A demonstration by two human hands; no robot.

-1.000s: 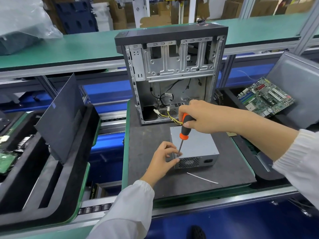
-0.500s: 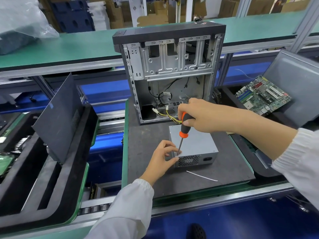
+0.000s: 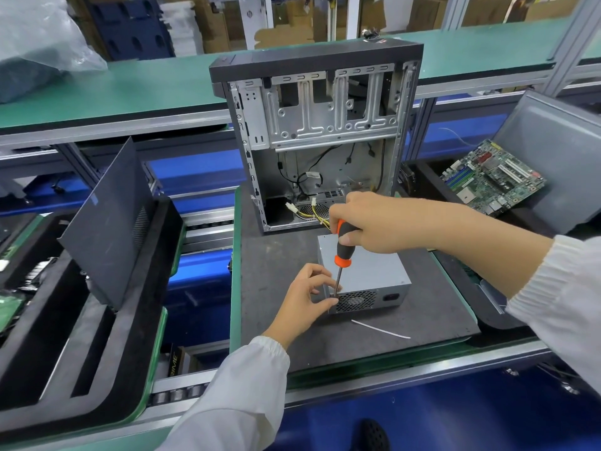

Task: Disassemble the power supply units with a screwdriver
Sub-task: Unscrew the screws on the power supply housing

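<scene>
1. Now my right hand (image 3: 374, 222) has its grip closed round the orange-and-black screwdriver (image 3: 343, 245), tip at the near-left corner of the grey metal power supply box (image 3: 367, 275)
2. My left hand (image 3: 305, 301) pinches at that corner; the box sits on the dark worktop (image 3: 270, 271)

You stand in an electronics teardown workshop: long green-topped bench (image 3: 136, 92) lines, an opened grey metal computer case (image 3: 325, 125), a loose green motherboard (image 3: 491, 180), stacked brown cardboard boxes (image 3: 221, 24) behind.
</scene>
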